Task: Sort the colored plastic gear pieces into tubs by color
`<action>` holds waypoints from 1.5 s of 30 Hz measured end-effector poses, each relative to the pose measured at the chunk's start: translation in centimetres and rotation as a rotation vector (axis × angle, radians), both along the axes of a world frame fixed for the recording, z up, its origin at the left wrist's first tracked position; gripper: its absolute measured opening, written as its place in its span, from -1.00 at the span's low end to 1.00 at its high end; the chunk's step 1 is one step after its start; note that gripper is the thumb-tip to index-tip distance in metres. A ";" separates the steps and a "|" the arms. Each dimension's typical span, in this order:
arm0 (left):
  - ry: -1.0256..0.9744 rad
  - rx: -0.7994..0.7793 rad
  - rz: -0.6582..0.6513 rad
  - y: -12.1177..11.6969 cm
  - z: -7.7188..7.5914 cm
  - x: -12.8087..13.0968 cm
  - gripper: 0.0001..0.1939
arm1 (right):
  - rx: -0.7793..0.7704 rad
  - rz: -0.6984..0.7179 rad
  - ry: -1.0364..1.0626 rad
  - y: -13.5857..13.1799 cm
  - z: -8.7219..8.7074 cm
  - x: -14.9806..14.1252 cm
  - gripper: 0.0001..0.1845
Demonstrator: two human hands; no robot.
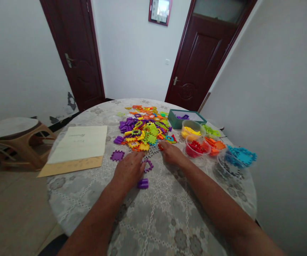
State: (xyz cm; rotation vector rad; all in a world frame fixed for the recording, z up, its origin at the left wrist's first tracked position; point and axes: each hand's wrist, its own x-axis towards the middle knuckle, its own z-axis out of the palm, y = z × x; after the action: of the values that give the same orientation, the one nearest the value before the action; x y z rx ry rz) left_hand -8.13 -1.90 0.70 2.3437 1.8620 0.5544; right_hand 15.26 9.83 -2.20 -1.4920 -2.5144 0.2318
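A mixed pile of plastic building pieces (pixel 150 131) with toothed edges lies mid-table, in purple, yellow, green, orange and blue. My left hand (pixel 130 165) rests at its near edge, thumb apart from the fingers, by yellow pieces (pixel 143 147). Beside its thumb lies a purple toothed frame (pixel 148 165). A purple square piece (pixel 117 155) is to its left, and a purple ribbed piece (pixel 143 184) sits nearer to me. My right hand (pixel 171 153) has its fingertips closed at a small red toothed piece (pixel 160 147) at the pile's front. Its far fingers are partly hidden.
Clear tubs on the right hold yellow (pixel 191 131), red (pixel 197 146), orange (pixel 215 145), blue (pixel 241 155) and dark grey pieces (pixel 232 170). Behind them stand light green pieces (pixel 210 130) and a green-sided box (pixel 176 120). Paper sheets (pixel 80 142) lie at left.
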 end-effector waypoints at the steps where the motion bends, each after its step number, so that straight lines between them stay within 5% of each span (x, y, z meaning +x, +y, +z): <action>1: 0.009 -0.014 -0.008 -0.1 0.0 0.1 -0.70 | 0.000 0.000 -0.002 0.0 0.1 0.1 -0.34; 8: 0.063 -0.118 -0.060 -0.2 -0.3 0.3 -0.68 | -0.091 -0.065 0.080 -1.9 1.5 1.9 -0.51; 11: 0.112 -0.127 -0.079 0.0 -0.5 0.4 -0.67 | -0.025 -0.064 0.142 -3.7 2.3 2.4 -0.73; 14: 0.144 -0.125 -0.096 0.4 -0.7 0.4 -0.66 | 0.007 -0.029 0.220 -5.5 3.8 3.2 -0.93; 17: 0.155 -0.143 -0.101 0.7 -0.7 0.5 -0.66 | 0.042 -0.065 0.299 -6.4 6.2 5.7 -0.88; 23: 0.175 -0.125 -0.093 0.7 -1.1 0.4 -0.65 | 0.315 -0.437 0.201 -3.4 10.7 15.5 -0.75; 29: 0.142 -0.088 -0.066 0.8 -1.0 0.6 -0.66 | 0.259 -0.646 -0.179 1.0 11.1 21.5 -0.68; 39: 0.197 -0.073 -0.034 0.7 -1.2 0.7 -0.77 | 0.246 -0.637 -0.145 1.3 9.5 20.9 -0.57; 45: 0.168 -0.081 -0.038 0.5 -1.0 0.8 -0.73 | 0.338 -0.436 0.141 -2.5 9.2 15.2 -0.66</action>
State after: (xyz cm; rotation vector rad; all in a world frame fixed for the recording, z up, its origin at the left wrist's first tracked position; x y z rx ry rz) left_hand -7.29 -1.42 -0.26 2.4334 1.8631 0.2801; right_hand 30.44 7.29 6.98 -1.7493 -1.9375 -0.1451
